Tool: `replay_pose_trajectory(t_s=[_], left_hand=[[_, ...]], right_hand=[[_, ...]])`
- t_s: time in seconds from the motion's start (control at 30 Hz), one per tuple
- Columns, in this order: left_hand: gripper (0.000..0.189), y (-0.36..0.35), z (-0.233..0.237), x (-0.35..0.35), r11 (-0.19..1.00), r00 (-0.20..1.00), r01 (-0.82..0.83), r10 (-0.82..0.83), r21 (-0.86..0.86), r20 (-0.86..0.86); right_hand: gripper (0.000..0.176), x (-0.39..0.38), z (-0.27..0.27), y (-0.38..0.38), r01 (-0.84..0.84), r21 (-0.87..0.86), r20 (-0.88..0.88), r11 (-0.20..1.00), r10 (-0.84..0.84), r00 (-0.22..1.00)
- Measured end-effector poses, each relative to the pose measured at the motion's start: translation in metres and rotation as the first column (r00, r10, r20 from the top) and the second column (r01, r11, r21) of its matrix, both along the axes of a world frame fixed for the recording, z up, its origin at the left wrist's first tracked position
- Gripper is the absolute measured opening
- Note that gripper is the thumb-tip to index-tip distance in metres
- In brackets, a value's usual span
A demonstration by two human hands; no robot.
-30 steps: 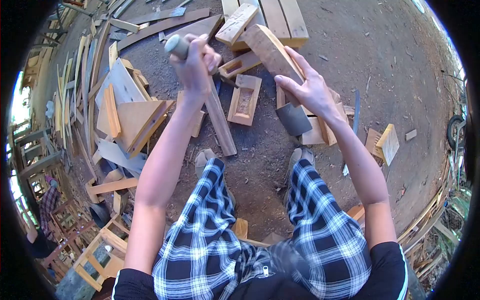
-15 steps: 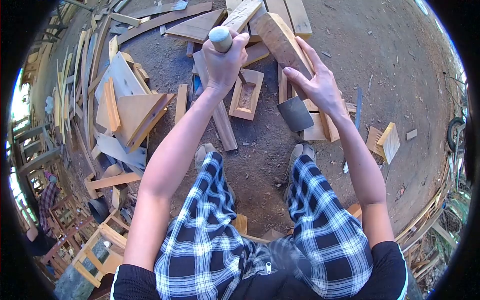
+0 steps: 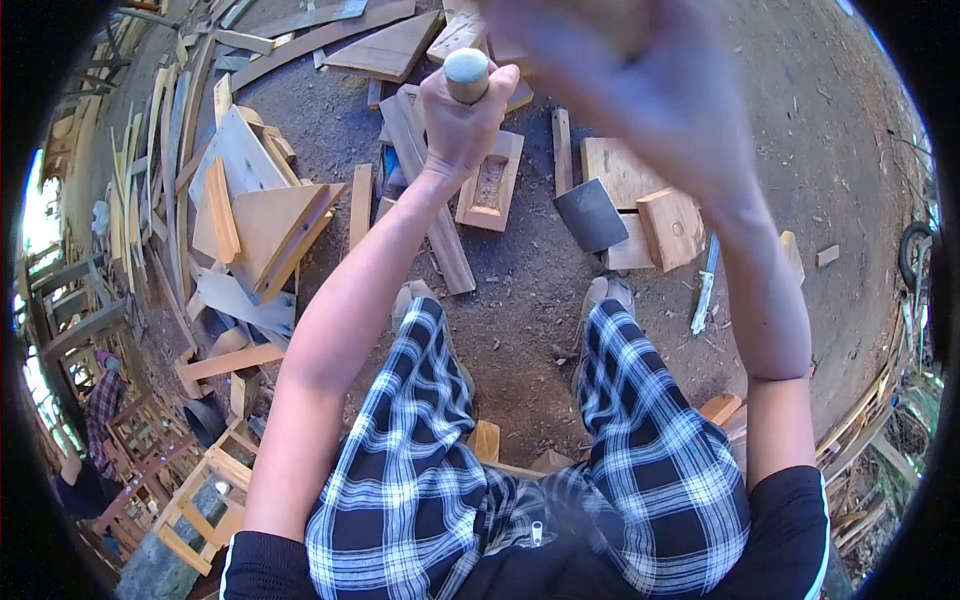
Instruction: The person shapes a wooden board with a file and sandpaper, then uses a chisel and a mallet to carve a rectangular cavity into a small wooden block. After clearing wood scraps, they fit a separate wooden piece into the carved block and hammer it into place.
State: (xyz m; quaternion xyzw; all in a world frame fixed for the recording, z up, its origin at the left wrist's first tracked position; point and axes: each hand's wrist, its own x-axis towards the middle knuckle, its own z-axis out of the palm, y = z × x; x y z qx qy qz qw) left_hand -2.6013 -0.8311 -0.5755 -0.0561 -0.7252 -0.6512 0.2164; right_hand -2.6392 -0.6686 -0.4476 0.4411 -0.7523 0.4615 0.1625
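Observation:
My left hand (image 3: 465, 125) is closed round the handle of a chisel (image 3: 466, 75), its pale round end pointing up. The chisel's blade is hidden below my fist. Just beneath and to the right lies a wooden block with a carved rectangular recess (image 3: 507, 205), on the ground. My right hand (image 3: 670, 110) is raised at the upper right, heavily smeared by motion. A brownish wooden block (image 3: 600, 12) blurs beyond its fingers at the top edge, mostly out of view. A dark square plate (image 3: 591, 215) leans by wood pieces below my right hand.
Planks and offcuts (image 3: 265, 200) are piled at the left, with long thin strips behind them. A narrow board (image 3: 440, 240) lies between my feet and the recessed block. A knife-like tool (image 3: 706, 285) lies at the right. Another person (image 3: 100, 400) is at far left near wooden frames.
My right hand has swung up toward the camera with the wooden block, uncovering wood pieces on the ground. The left fist with the chisel has shifted slightly right.

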Motion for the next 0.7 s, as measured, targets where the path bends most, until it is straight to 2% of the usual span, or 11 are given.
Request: replay_pose_trajectory(t_s=[0.1, 0.2, 0.23, 0.3, 0.33, 0.37, 0.47, 0.53, 0.63, 0.67, 0.7], left_hand=[[0.018, 0.022, 0.005, -0.003, 0.919, 0.973, -0.19, 0.223, 0.344, -0.058], [0.014, 0.0, -0.006, 0.001, 0.997, 0.997, -0.053, 0.05, 0.055, 0.065], [0.013, -0.008, -0.007, 0.0, 0.995, 0.991, 0.038, -0.025, -0.092, 0.132], [0.013, -0.006, -0.01, 0.001, 0.998, 0.978, 0.018, -0.029, 0.053, 0.206], [0.013, -0.006, -0.007, 0.001, 0.998, 0.992, 0.005, 0.003, -0.061, 0.124], [0.014, -0.005, -0.005, 0.0, 0.985, 0.999, -0.016, 0.023, -0.169, 0.036], [0.013, 0.002, -0.003, -0.005, 1.0, 1.0, -0.009, 0.009, -0.002, -0.028], [0.013, -0.002, -0.007, -0.001, 0.996, 0.982, 0.076, -0.082, 0.045, 0.169], [0.013, 0.0, -0.007, -0.003, 0.998, 0.995, 0.056, -0.053, -0.034, 0.085], [0.011, 0.0, -0.015, -0.007, 0.998, 0.999, 0.053, -0.053, -0.026, 0.011], [0.011, 0.003, -0.009, -0.011, 0.997, 0.998, 0.067, -0.067, -0.03, 0.007]], right_hand=[[0.073, 0.016, -0.003, -0.006, -0.041, 0.446, 0.171, 0.894, -0.04, 0.984], [0.072, 0.013, 0.038, -0.009, -0.118, 0.275, 0.619, 0.954, -0.082, 0.781], [0.072, 0.018, 0.044, -0.016, -0.13, 0.269, 0.617, 0.954, -0.068, 0.784], [0.073, 0.03, 0.056, -0.029, 0.225, -0.172, 0.538, 0.959, -0.1, 0.837], [0.071, 0.021, 0.033, -0.032, 0.02, -0.017, 0.472, 1.0, -0.009, 0.881], [0.069, 0.03, 0.021, -0.016, 0.076, 0.468, 0.151, 0.881, -0.164, 0.975], [0.067, 0.014, 0.01, -0.006, 0.012, 0.462, 0.183, 0.887, -0.109, 0.977], [0.068, 0.021, 0.028, -0.009, -0.007, 0.015, 0.626, 1.0, -0.004, 0.78], [0.071, 0.023, 0.002, -0.014, 0.114, -0.071, 0.52, 0.991, -0.061, 0.852], [0.074, 0.015, -0.016, -0.006, -0.019, 0.257, 0.292, 0.966, -0.059, 0.955], [0.074, 0.014, -0.013, -0.003, -0.005, 0.253, 0.288, 0.968, -0.07, 0.955]])
